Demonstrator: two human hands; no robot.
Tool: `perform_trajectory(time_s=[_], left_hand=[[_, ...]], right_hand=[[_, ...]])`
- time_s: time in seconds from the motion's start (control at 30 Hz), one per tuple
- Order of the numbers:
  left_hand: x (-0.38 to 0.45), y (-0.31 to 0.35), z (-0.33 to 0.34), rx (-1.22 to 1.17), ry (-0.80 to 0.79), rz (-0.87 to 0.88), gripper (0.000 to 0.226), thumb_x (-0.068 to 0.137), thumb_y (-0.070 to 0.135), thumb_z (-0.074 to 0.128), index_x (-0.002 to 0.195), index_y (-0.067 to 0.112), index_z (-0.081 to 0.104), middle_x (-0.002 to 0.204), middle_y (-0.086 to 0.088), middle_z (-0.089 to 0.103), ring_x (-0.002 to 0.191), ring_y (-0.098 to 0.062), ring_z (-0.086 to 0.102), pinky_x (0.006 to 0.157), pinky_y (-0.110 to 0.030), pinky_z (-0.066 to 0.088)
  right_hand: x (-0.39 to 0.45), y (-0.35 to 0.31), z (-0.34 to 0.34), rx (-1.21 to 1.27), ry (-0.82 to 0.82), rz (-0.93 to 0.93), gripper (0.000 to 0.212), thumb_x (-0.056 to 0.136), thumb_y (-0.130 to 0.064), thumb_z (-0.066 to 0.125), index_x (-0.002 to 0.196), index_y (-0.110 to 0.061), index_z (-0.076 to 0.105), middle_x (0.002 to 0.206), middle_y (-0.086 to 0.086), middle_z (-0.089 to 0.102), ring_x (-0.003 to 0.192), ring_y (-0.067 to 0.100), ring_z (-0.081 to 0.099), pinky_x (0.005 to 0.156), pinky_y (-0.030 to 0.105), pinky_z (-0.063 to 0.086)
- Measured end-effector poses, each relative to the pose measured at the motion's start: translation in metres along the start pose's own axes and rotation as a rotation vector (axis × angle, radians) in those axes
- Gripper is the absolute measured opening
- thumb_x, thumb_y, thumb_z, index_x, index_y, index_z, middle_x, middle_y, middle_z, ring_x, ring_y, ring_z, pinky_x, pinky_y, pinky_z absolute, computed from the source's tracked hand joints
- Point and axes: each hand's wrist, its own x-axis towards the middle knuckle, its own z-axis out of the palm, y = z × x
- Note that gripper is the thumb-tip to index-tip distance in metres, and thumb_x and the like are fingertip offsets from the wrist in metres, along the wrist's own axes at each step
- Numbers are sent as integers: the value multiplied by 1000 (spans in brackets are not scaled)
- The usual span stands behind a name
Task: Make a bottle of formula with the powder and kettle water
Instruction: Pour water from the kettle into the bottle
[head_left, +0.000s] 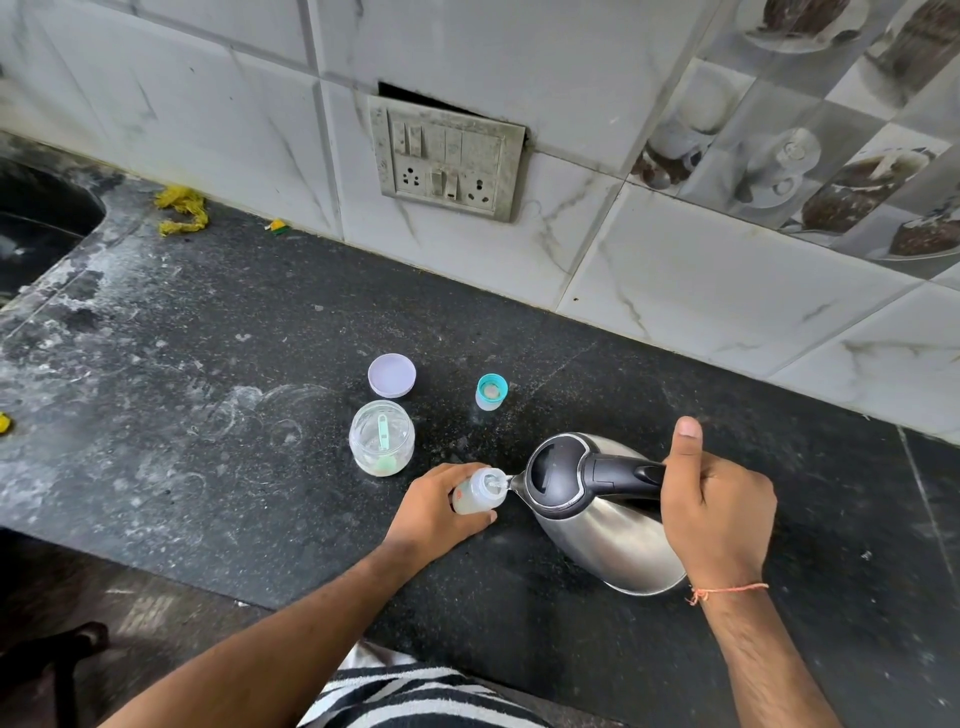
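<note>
I find the left hand (441, 506) wrapped around a small translucent plastic baby bottle (479, 491), fingers curled behind it and the thumb along its near side, holding it on the dark speckled stone counter (260, 322). The bottle's mouth is uncovered and its lower part looks whitish; I cannot tell how full it is.

My right hand (719, 506) grips the black handle of a stainless steel electric kettle (597, 512), fingers closed round the handle, thumb raised straight up. The kettle is tilted toward the left, its black lid facing the camera and its spout right at the bottle's mouth. A thin clear stream appears to bridge spout and mouth. A thin orange thread (727, 591) circles the right wrist.

Just behind the left hand stands a clear round plastic jar (382, 441), lidless, with a pale green scoop lying inside it and a little whitish powder at the bottom. Its pale lilac round lid (392, 375) lies flat on the counter just behind the jar. To the right of the lid, apart from it, stands the bottle's teal-ringed teat cap (491, 392).

Further observations: a grimy switch and socket plate (447, 158) hangs slightly loose on the white tiled wall. Yellow scraps (182, 210) lie near the back edge beside a dark sink (36, 223) at far left. White residue marks the left part of the counter.
</note>
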Motion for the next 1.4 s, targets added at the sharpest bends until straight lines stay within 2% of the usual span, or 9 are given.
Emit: perform_trajectory(time_s=[0.33,0.53,0.7,0.93,1.4], left_hand=[[-1,2,0,-3,4,5,69,76,44,95,140,38,71,132,22,68,121,1,65,107,-32,57],[-1,2,1,-5,7,-1,68,75,45,95,138,41,71,131,23,68,120,1,66,107,-32,58],[0,4,1,-7,4,0,67,75,45,95,138,41,71,130,24,68,120,1,66,106,-31,58],[1,2,2,-8,0,-3,69,74,49,93,139,43,69,132,24,68,122,-1,66,107,-33,58],[0,4,3,-15,-8,10,71,75,51,92,141,43,69,132,24,67,123,-1,65,106,-33,59]], right_hand=[[0,2,1,3,1,-5,87,114,-56,34,43,-7,48,38,2,47,37,31,49,45,47,46],[0,4,2,-9,2,-1,92,114,-61,30,47,-4,57,42,6,54,41,35,54,48,46,47],[0,1,0,-1,12,-21,88,114,-56,33,44,-5,50,39,3,47,38,32,49,45,44,44],[1,3,2,-7,10,-18,89,114,-57,32,47,-5,58,41,5,53,40,33,53,46,43,46],[-1,0,1,1,-2,-12,88,115,-56,33,43,-7,47,37,2,43,36,30,46,43,45,43]])
